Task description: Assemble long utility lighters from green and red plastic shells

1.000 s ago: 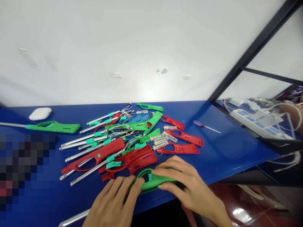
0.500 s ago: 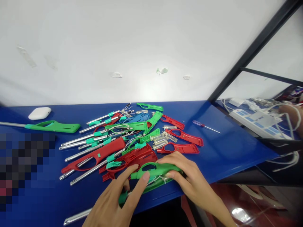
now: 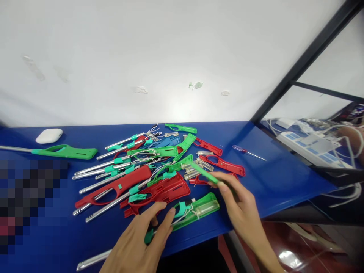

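Note:
Near the table's front edge lies an opened green long-neck lighter (image 3: 214, 198), its clear fuel tank (image 3: 207, 207), white wires and teal trigger (image 3: 182, 208) exposed. My left hand (image 3: 139, 237) is closed around its front, where the handle meets the metal tube (image 3: 95, 260). Part of the tube is hidden under that hand. My right hand (image 3: 241, 204) pinches a green handle half (image 3: 209, 175), tilted and raised above the lighter's tank end, apart from it. Just beyond my hands lie red handle halves (image 3: 167, 189) and loose clear tanks (image 3: 191, 172).
Several metal lighter tubes (image 3: 99, 187) with teal triggers and wires are heaped at centre left. A whole green lighter (image 3: 68, 151) and a white case (image 3: 49, 135) lie further left. A screwdriver (image 3: 240, 149) is at right, beside a shelf with a power strip (image 3: 309, 148).
My right hand has lifted the green handle half off the lighter and moved it up and right, uncovering the tank and wires. My left hand stays almost in place.

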Available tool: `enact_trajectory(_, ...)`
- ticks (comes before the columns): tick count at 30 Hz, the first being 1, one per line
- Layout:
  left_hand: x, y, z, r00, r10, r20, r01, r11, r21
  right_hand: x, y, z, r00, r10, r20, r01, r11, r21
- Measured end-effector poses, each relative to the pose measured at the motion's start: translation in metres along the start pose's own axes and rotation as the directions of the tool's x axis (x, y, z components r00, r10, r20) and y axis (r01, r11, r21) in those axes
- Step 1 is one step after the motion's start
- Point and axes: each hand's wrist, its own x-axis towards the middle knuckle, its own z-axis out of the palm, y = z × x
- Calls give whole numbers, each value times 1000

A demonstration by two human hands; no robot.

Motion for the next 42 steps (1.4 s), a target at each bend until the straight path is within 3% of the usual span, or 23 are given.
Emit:
enact_trajectory(7, 13, -1, -3, 1000, -13, -29, 12, 1000, -8, 15, 27, -26, 973, 22, -231, -80, 966, -245)
enact_trajectory(11, 24, 0, -3, 999, -29, -15, 28, 998, -50, 40, 52, -41, 979, -26, -203, -43, 943, -329)
enact_trajectory(14, 32, 1, -5, 998, -49, -28, 46, 995, -89, 44, 48, -40, 971, -128, -204, 56, 944, -326)
enact_trajectory(16, 36, 2, -6, 997, -70, -37, 65, 991, -118, 34, 31, -33, 969, -202, -139, 160, 951, -266)
enact_trajectory(18, 39, 3, -7, 994, -99, -51, 91, 986, -142, 21, 9, -23, 959, -281, 22, 281, 946, -163)
enact_trajectory(20, 41, 5, -7, 989, -135, -68, 122, 979, -163, 9, -9, -11, 919, -347, 187, 365, 928, -70)
enact_trajectory(23, 43, 8, -8, 980, -179, -87, 160, 968, -196, 1, -18, 3, 878, -372, 302, 380, 924, 33)
enact_trajectory(30, 46, 5, -20, 972, -209, -106, 179, 954, -241, 4, -4, 6, 897, -360, 258, 350, 933, 84)
enact_trajectory(35, 47, 5, -19, 987, -122, -108, 100, 976, -193, 3, -6, 7, 904, -342, 256, 332, 940, 83)
enact_trajectory(42, 27, 5, -8, 999, -23, -43, 18, 992, -124, 1, -6, 8, 921, -315, 230, 301, 949, 96)
